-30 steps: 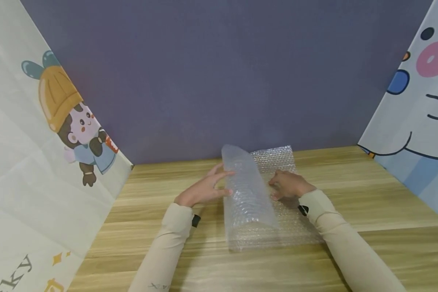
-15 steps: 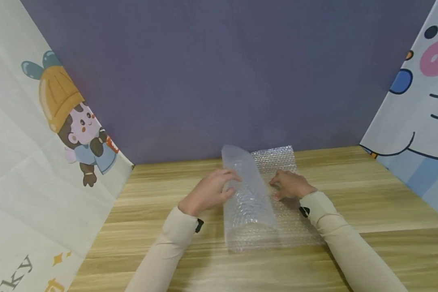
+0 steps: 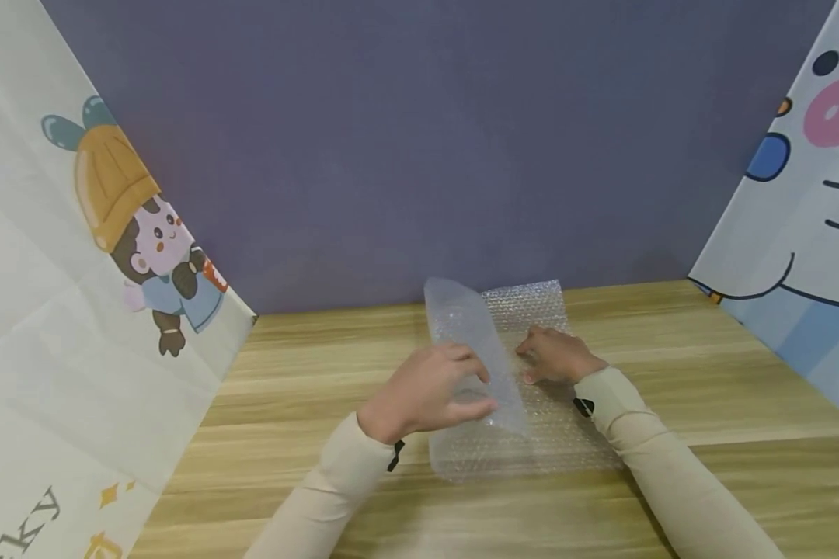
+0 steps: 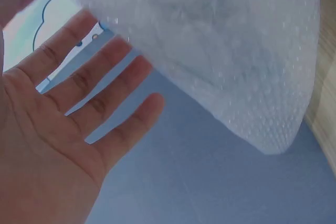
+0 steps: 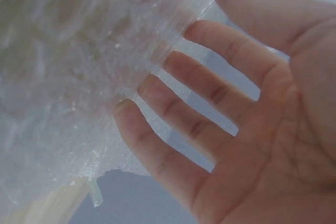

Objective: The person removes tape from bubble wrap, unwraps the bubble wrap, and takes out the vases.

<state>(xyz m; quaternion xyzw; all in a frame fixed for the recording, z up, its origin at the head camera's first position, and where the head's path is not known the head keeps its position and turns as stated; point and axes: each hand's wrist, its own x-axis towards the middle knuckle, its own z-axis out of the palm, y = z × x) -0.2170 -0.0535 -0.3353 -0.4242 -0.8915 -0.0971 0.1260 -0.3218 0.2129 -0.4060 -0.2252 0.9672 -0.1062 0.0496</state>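
A clear sheet of bubble wrap [image 3: 489, 458] lies on the wooden table, its left part folded over toward the right as a raised, curved flap [image 3: 454, 307]. Over that flap is my left hand [image 3: 429, 388], thumb and fingers apart. In the left wrist view, its fingers [image 4: 105, 72] extend to the edge of the bubble wrap [image 4: 220, 51]. My right hand [image 3: 558, 355] is just right of the flap, low over the flat part of the sheet. The right wrist view has its fingertips [image 5: 126, 108] right at the bubble wrap [image 5: 63, 77], fingers nearly straight.
The wooden tabletop [image 3: 308, 373] reaches back to a dark purple-grey panel [image 3: 405, 155]. Pale printed panels stand at the left [image 3: 35, 310] and right [image 3: 755, 233]. The sheet's far edge lies near the back panel.
My left hand has moved right and toward me, from the flap's left edge to over the flap. The right hand and the bubble wrap have stayed nearly in place.
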